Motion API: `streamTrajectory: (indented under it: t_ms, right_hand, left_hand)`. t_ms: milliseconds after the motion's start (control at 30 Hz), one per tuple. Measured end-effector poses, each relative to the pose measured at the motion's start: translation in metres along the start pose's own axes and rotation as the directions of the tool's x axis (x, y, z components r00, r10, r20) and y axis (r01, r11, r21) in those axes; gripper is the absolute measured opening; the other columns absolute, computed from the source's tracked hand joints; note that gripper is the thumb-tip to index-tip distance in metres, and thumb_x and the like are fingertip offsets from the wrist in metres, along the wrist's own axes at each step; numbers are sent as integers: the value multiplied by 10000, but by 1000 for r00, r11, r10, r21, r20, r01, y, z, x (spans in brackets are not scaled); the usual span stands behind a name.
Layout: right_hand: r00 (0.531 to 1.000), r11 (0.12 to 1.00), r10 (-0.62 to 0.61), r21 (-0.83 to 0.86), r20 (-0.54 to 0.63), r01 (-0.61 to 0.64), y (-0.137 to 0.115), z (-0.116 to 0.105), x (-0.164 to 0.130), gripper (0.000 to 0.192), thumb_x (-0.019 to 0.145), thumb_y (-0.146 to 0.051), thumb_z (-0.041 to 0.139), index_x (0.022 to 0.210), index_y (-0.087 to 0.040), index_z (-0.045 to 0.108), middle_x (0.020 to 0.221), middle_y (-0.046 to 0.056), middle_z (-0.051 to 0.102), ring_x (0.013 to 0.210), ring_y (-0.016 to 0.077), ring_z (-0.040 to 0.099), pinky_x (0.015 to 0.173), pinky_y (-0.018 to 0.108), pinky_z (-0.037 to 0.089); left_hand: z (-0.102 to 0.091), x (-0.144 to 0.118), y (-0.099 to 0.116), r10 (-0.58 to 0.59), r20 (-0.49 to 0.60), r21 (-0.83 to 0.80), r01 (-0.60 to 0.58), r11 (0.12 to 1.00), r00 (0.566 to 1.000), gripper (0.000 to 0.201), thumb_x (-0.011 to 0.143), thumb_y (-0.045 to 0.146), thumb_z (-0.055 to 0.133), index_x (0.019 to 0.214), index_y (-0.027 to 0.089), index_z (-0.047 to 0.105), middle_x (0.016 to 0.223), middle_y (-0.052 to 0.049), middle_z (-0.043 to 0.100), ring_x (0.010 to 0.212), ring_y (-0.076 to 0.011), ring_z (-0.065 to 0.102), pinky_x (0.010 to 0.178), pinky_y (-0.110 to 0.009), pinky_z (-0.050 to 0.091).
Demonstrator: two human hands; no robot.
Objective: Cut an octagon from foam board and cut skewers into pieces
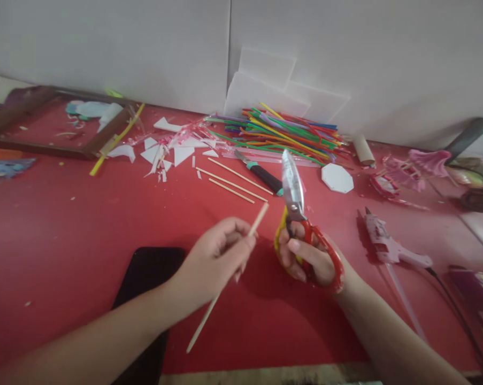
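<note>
My left hand (219, 256) pinches a thin wooden stick (259, 219), which slants from the lower left up toward the scissors. My right hand (305, 259) grips red and yellow handled scissors (292, 187), blades closed and pointing up, just right of the stick's upper tip. Both hands hover over the red table (64, 240). Three more wooden sticks (233, 184) lie on the table beyond the hands.
A pile of coloured straws (281, 133) lies at the back, with a craft knife (261, 174), white octagon piece (337, 178) and cardboard tube (363, 149) nearby. A glue gun (389, 246) rests at right. White paper scraps (173, 149), a wooden frame (44, 120) and a black phone (147, 278) are at left.
</note>
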State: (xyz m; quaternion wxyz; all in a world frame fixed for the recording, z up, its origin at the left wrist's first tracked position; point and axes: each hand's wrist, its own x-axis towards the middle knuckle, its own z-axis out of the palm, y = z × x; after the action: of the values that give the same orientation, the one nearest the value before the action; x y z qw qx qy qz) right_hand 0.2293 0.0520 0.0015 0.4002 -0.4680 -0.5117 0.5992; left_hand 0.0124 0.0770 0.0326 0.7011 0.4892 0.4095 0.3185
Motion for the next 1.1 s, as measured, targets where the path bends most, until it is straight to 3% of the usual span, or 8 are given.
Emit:
streamTrajectory:
  t_ms: [133,300,500,633,767,867,1000,1100]
  right_hand:
    - [952,926,-147,-376,-267,38,-12,-14,-6,375,784,-540,737,854,-206,580,636,-43,527,483,94,424,433,238,325]
    - [928,608,-328,-792,-177,64,-21,-22,-13,486,740,-665,716,740,-212,540,579,-56,430,487,103,363,435,242,295]
    - [902,440,-432,-877,-19,192,-20,-13,-11,547,867,-741,504,681,-233,418,563,-59,414,441,90,343,405,227,279]
    - [888,396,-460,-888,30,235,-20,-8,-11,555,876,-749,480,682,-236,394,565,-70,387,441,85,339,404,222,267]
    - [898,392,-439,-899,2,194,-19,-4,-12,548,874,-713,530,653,-240,361,525,-79,364,432,81,311,401,216,252]
    - [900,393,-436,-906,-32,159,-17,-2,-14,562,860,-709,553,634,-243,335,518,-77,360,433,82,303,408,220,248]
    - [912,408,-405,-905,-62,119,-15,0,-14,565,845,-712,566,625,-246,335,517,-70,361,433,87,298,419,233,240]
    - [918,426,-388,-899,-75,106,-16,1,-14,555,848,-693,574,621,-247,333,513,-65,370,435,90,298,425,239,237]
  left_hand:
    - [-14,7,5,1,-136,-403,-56,913,991,76,914,272,585,867,213,578,499,85,508,372,-47,390,394,-150,337]
    - [-13,4,7,17,-105,-532,-71,844,994,83,880,303,693,888,227,663,526,84,505,375,-25,333,378,-128,348]
    - [-15,-7,38,102,-70,-424,-122,897,992,149,870,376,723,932,242,704,557,81,493,393,-5,252,371,-105,261]
    - [-22,-6,56,221,-68,-87,-226,970,973,105,921,311,621,924,216,664,574,49,569,375,-32,347,354,-145,286]
    - [-32,6,34,635,-141,571,-461,679,760,179,901,218,628,1079,234,611,746,24,706,529,-82,593,456,-175,423]
    - [-36,11,17,741,-169,696,-453,557,650,96,903,203,627,996,214,604,784,3,739,644,-108,676,532,-185,474]
    - [-34,8,18,561,-236,503,-394,769,794,67,903,245,649,933,217,596,784,-26,750,672,-141,692,552,-212,496]
    - [-33,9,21,320,-82,129,-308,943,944,133,907,315,662,893,221,569,740,-12,737,480,-79,533,447,-190,398]
